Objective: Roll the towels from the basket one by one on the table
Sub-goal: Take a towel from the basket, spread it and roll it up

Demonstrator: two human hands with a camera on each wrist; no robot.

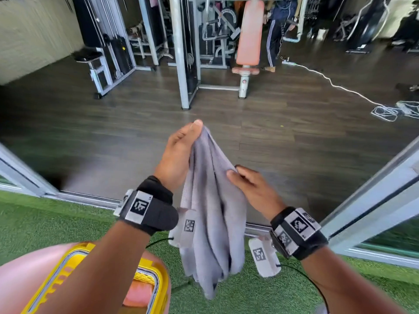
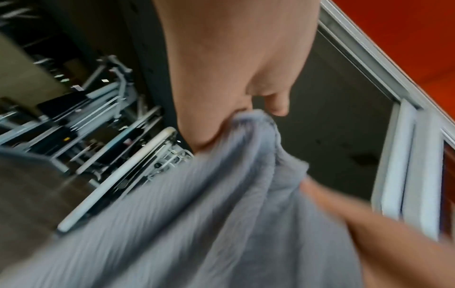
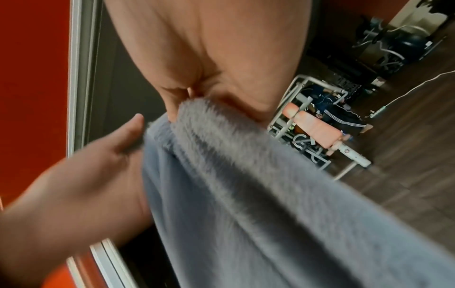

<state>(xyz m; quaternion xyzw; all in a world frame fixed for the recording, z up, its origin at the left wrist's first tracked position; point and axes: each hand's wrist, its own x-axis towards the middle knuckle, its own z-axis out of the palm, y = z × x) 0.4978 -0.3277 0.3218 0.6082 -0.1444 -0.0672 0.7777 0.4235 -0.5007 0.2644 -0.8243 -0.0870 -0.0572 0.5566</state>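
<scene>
The left hand (image 1: 179,152) is raised at about twelve o'clock of the grey towel (image 1: 213,214), pinching its top corner between thumb and fingers so the cloth hangs down in long folds over the green turf (image 1: 45,223); the right hand (image 1: 251,189), lower at about three o'clock of the towel, grips a side edge with curled fingers; at seven o'clock of the towel stands the yellow basket (image 1: 158,282), partly hidden by the left forearm; beyond lies a dark wooden floor (image 1: 113,137) with gym machines (image 1: 199,41).
</scene>
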